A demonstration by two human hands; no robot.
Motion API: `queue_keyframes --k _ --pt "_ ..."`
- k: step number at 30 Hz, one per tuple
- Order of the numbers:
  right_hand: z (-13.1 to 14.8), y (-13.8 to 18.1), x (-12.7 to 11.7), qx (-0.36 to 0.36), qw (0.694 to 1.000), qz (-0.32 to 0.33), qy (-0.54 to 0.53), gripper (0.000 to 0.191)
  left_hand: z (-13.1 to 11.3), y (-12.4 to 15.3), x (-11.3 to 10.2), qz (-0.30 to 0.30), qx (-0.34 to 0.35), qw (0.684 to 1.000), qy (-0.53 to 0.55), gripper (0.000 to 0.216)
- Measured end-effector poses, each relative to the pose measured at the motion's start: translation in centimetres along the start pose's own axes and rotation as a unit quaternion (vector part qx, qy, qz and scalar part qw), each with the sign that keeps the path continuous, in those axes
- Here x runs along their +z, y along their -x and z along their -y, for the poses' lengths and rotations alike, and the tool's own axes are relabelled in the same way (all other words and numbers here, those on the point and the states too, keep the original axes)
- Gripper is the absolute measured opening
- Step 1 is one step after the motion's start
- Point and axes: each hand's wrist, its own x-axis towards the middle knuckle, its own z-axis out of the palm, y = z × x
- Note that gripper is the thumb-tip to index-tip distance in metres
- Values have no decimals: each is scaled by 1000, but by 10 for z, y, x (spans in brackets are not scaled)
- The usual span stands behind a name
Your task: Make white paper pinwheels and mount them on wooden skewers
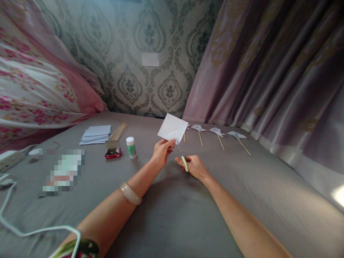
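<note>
My left hand (162, 151) pinches the lower corner of a white square of paper (172, 128) and holds it up over the grey bedsheet (172, 208). My right hand (194, 166) is closed on a pair of scissors with green handles (184, 161); the blades point up and meet the paper's lower edge. A pale bangle (130, 193) sits on my left wrist.
Left of my hands stand a small white glue bottle (131, 147), a red box (113, 152), a stack of white paper (96, 134) and wooden sticks (119, 131). Several paper pinwheels on sticks (219, 135) lie at the right. A white cable (16, 215) crosses the near left. Curtains hang on the right.
</note>
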Motion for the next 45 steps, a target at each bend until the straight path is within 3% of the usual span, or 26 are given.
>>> queue_keyframes --k 26,45 --pt "-1 -1 3 2 999 -31 17 56 1 0 0 3 -7 1000 -1 31" --pt "3 0 3 -10 999 -45 -2 55 6 3 2 40 -4 999 -19 28"
